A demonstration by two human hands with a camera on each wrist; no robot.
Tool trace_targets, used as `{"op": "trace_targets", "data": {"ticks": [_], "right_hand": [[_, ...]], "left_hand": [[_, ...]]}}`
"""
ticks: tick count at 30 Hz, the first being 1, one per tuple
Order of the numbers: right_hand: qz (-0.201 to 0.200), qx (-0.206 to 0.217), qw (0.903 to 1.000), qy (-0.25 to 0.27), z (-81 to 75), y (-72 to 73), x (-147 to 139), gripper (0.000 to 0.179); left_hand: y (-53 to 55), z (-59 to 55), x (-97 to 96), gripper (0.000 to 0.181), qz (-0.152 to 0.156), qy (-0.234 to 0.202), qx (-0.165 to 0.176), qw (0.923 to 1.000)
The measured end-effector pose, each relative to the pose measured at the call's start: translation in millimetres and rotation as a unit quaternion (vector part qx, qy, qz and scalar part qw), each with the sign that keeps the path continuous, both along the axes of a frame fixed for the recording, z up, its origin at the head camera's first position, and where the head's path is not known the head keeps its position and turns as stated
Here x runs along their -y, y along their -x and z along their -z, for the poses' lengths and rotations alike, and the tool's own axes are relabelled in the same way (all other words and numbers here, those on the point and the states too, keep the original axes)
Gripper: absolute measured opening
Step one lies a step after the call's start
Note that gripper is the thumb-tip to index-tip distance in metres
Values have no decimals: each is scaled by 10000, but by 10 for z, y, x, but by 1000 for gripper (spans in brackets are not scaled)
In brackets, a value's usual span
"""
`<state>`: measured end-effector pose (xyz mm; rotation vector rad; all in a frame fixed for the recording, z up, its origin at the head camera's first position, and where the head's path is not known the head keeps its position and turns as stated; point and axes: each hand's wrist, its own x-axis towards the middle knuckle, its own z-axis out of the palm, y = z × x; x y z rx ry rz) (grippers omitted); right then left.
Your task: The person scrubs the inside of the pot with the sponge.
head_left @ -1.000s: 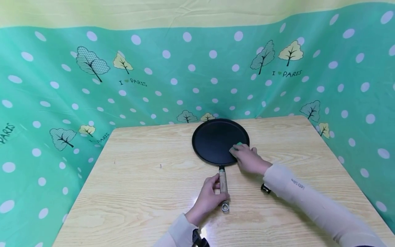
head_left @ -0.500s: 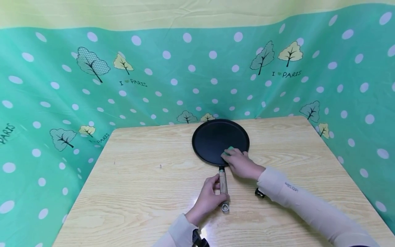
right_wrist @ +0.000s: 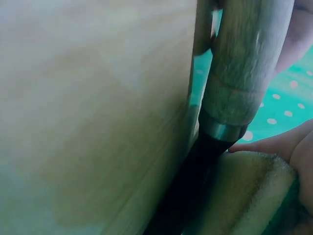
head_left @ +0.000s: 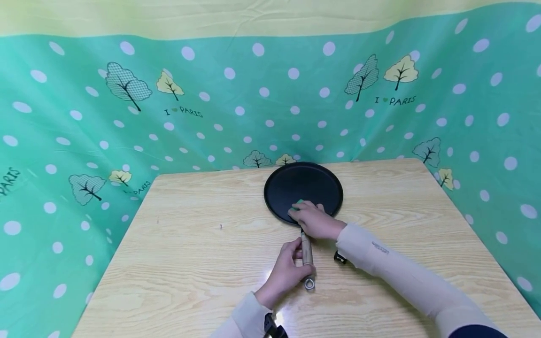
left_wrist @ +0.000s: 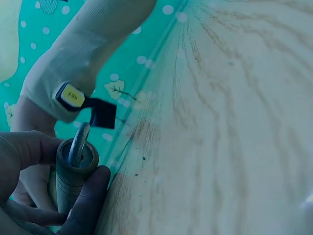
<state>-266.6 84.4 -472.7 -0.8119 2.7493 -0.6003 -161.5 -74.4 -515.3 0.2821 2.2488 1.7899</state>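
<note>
Dotted curtain [head_left: 228, 94] backs the table [head_left: 190, 244]; left fingers [head_left: 290, 246] grip a pan handle [head_left: 307, 252], right fingers [head_left: 297, 214] a sponge [right_wrist: 242, 188].

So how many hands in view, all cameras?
2: left hand grips the cylindrical brown wooden handle of the round black pan; right hand holds a green-and-yellow sponge on the pan.

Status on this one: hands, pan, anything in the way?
Left hand grips wooden handle. Right hand holds scrub sponge at near side of flat black pan. Head view: right hand mostly hides sponge.
</note>
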Motion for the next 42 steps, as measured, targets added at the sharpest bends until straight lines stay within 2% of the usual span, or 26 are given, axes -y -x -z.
{"op": "trace_targets", "data": {"ticks": [9,17,26,34,42], "right_hand": [[-150,33,9997,-164,-38,308,212,45],[-79,58,9991,-417,-65,634,326,47],[-28,106,9974,-706,-76,911,389,49],[173,369,9966,-717,-93,1125,365,51],[485,432,9959,-624,-64,1291,183,53]], "left_hand": [[3,1,-4,91,-34,-32,-32,10000],[11,-16,-1,90,-61,42,-57,10000],[0,-14,1,90,-47,65,-63,9999],[4,3,4,90,-18,46,-94,9999],[6,24,-10,89,-55,27,-80,9999]]}}
